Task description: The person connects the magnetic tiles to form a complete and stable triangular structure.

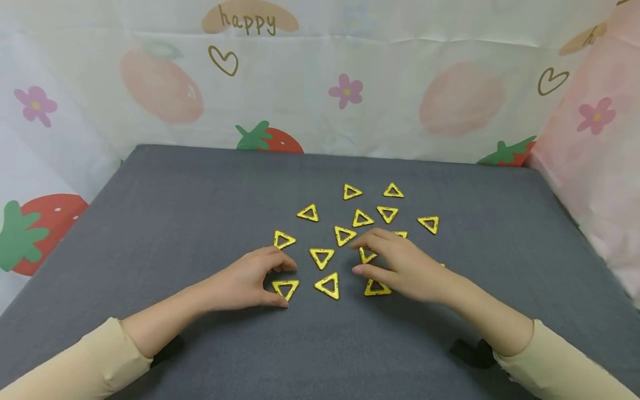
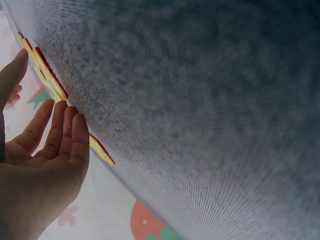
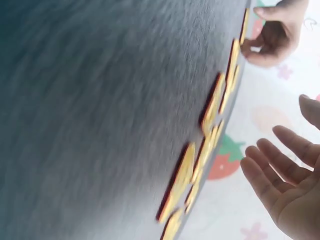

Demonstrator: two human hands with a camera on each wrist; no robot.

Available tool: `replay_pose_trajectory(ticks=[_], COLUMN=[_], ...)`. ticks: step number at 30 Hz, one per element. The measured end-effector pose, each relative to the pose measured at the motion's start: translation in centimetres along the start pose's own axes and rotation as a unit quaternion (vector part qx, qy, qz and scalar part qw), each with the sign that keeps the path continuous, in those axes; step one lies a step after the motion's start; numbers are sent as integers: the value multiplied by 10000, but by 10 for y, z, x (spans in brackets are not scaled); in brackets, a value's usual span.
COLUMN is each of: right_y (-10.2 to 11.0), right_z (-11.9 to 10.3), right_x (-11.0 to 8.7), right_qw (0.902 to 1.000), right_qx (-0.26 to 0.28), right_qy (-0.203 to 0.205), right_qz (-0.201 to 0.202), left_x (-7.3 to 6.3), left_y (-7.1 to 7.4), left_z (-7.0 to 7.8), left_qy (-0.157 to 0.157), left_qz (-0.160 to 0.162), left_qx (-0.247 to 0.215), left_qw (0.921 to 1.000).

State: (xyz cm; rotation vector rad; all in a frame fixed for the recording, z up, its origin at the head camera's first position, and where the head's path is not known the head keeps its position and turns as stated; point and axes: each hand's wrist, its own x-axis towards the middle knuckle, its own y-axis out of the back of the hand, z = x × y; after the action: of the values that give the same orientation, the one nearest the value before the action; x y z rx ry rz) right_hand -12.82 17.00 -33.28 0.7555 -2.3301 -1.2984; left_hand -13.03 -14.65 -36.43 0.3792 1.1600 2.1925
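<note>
Several yellow triangular frames lie flat and scattered over the dark grey tabletop in the head view. My left hand (image 1: 250,280) curves around the front-left triangle (image 1: 277,285), its thumb close to the lower corner; whether it touches cannot be told. Thumb and fingers stand apart in the left wrist view. Over on the right, my right hand (image 1: 412,272) hovers above the cluster, partly hiding a triangle (image 1: 376,289) near its thumb and another triangle (image 1: 367,256) under its fingers. Nothing lies in its grasp in the right wrist view, where the fingers (image 3: 280,155) are spread loosely.
Between the hands lie two triangles, one farther back (image 1: 321,253) and one nearer (image 1: 320,285). More triangles, such as one at the back (image 1: 387,194), reach toward the far side. A patterned cloth (image 1: 300,72) hangs behind the grey table (image 1: 200,183).
</note>
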Motion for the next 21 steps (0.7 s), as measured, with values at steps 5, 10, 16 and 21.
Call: replay_pose_trajectory(ticks=[5, 10, 16, 21], right_y=[-9, -15, -24, -31], right_z=[-9, -13, -13, -15], right_x=[8, 13, 19, 21], right_qw=[9994, 9978, 9970, 9970], right_qx=[-51, -74, -14, -128], right_qy=[110, 266, 308, 314], right_qz=[-335, -600, -710, -692], left_x=[0, 1, 2, 1], left_y=[-1, 1, 1, 0], left_z=[-1, -1, -1, 0], left_qy=[-25, -47, -116, -169], left_qz=[-52, -108, -139, -122], left_qx=[56, 67, 165, 212], left_qw=[10000, 9999, 9997, 9996])
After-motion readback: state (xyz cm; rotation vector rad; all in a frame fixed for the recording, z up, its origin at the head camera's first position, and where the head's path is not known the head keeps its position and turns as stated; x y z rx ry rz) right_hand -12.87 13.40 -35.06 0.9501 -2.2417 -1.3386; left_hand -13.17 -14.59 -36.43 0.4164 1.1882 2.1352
